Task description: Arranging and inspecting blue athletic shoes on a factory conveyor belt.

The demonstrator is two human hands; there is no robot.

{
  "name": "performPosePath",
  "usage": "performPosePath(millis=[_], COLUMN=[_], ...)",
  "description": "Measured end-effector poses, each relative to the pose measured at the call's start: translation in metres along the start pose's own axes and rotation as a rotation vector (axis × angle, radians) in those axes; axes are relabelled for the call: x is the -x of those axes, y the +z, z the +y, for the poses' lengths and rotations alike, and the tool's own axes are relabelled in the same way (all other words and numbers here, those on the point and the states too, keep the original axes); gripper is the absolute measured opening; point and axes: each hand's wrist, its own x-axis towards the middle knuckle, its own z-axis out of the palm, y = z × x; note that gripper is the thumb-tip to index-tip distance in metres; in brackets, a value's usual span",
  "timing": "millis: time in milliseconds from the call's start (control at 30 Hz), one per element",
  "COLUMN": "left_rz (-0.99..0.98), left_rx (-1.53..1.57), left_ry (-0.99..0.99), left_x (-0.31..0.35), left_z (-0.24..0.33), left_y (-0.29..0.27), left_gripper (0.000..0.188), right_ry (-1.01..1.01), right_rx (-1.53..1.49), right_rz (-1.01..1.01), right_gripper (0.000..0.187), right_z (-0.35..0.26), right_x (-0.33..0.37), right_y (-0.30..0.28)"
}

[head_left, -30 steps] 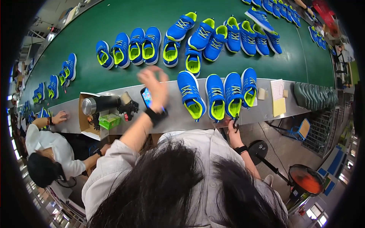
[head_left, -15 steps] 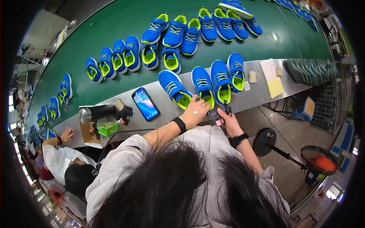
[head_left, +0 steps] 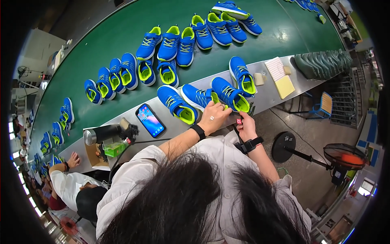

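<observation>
A row of blue sneakers with yellow-green linings lies along the metal table edge. My left hand (head_left: 215,118) is closed on the heel end of one sneaker (head_left: 195,96), which is tipped on its side. To its right another sneaker (head_left: 228,92) stands with its heel toward me. By that heel my right hand (head_left: 246,127) is closed around a slim dark object with a small red tag (head_left: 239,121); its kind is hidden by the fingers. Left of my left hand sits a sneaker (head_left: 174,101), and a further sneaker (head_left: 241,75) stands to the right.
A phone (head_left: 150,120), a dark bottle (head_left: 103,133) and a green box (head_left: 115,149) lie on the left. At right are a notepad (head_left: 285,86) and stacked grey-green shapes (head_left: 323,64). More sneakers cover the green table (head_left: 268,44). A co-worker's hand (head_left: 73,160) rests far left; a fan (head_left: 344,157) stands right.
The sneaker at my left hand has tipped from upright onto its side. The view has shifted a little, and my right hand has come up closer to the neighbouring sneaker's heel.
</observation>
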Motion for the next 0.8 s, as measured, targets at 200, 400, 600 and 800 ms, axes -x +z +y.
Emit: performPosePath(millis=[200,400,600,800], left_rz=[-0.012,-0.033,0.008,-0.025], left_rx=[-0.030,0.005,-0.032,-0.042], left_ry=[0.121,0.098,-0.042,-0.021], left_x=[-0.013,-0.022,-0.029,-0.038], left_z=[0.005,0.013,0.013,0.019], left_y=[0.011,0.022,0.032,0.045], left_gripper=[0.012,0.015,0.012,0.006], right_ry=[0.006,-0.071,0.048,0.062], right_rx=[-0.038,0.024,-0.020,0.046], right_rz=[0.034,0.107,0.058,0.074], right_gripper=[0.008,0.009,0.009,0.008], right_z=[-0.011,-0.016,-0.029,-0.034], right_x=[-0.002,-0.006,-0.009,-0.013], right_y=[0.007,0.011,0.002,0.005])
